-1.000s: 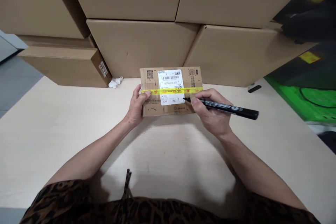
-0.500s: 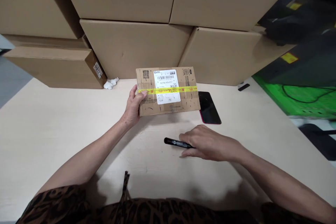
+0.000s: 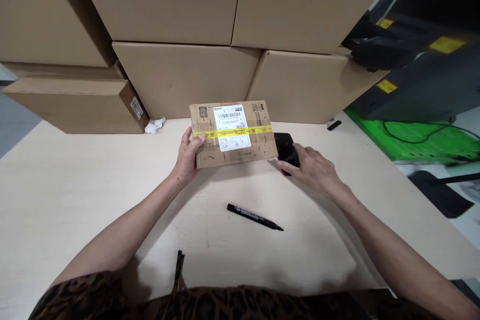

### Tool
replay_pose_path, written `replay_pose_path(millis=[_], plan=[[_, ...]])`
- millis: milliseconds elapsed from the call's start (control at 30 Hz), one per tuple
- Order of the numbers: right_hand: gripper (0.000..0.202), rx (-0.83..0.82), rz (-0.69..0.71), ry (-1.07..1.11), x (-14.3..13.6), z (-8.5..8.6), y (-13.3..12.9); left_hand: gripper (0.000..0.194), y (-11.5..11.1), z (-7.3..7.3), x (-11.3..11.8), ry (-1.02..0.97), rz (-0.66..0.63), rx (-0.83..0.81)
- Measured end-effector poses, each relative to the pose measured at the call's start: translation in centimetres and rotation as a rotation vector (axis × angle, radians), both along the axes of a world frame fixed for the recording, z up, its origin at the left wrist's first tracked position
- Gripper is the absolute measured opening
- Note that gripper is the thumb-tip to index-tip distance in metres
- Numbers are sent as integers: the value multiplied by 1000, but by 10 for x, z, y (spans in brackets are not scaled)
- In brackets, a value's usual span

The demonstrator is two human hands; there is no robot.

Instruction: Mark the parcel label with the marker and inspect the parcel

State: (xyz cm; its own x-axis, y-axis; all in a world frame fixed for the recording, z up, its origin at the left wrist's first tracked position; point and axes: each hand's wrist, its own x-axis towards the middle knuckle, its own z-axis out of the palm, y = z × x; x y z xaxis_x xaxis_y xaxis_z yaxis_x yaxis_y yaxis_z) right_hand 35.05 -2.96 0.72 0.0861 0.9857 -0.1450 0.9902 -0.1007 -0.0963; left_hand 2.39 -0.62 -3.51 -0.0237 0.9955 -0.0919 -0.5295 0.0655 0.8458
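1. Parcel (image 3: 232, 134) lies flat on the table (image 3: 75, 185), its long axis running left to right, label (image 3: 231, 121) face up with the barcode end away from the person.
2. Yellow tape (image 3: 258, 130) crosses the parcel along that long axis, over the label.
3. Left hand (image 3: 187, 155) holds the parcel's left short end, thumb on top at the tape, fingers hidden beneath.
4. Right hand (image 3: 313, 170) rests on a dark phone (image 3: 285, 147), fingers loosely spread over it; whether they grasp it I cannot tell.
5. Phone lies just beside the parcel's right end, partly under the fingers.
6. Marker (image 3: 254, 216) lies loose on the table, nearer the person than both hands, between them, tip pointing right and slightly toward the person.
7. Boxes (image 3: 180, 75) stand stacked just beyond the parcel.
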Motion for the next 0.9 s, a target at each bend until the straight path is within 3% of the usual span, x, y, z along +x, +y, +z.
replay_pose_path(millis=[133, 300, 367, 467, 533, 667, 767, 900], plan=[[108, -86, -169, 86, 12, -20, 19, 129, -1, 2, 2, 29, 55, -16], [131, -29, -301, 396, 34, -38, 33, 126, -2, 3, 2, 21, 43, -33], [115, 44, -357, 644, 41, -43, 34, 125, -2, 3, 2, 14, 33, -31], [73, 170, -423, 1050, 42, -47, 29, 123, -2, 3, 2, 13, 20, -19], [61, 246, -450, 1185, 40, -46, 23, 121, -3, 3, 2, 22, 20, -15], [63, 491, -472, 1312, 33, -35, 6, 122, -4, 5, 2, 42, 17, -24], [66, 635, -369, 1469, 19, -22, -10, 129, -4, 4, 2, 28, 24, -27], [60, 546, -180, 1606, -14, -13, -31, 133, -3, 2, 1, 20, 31, -10]])
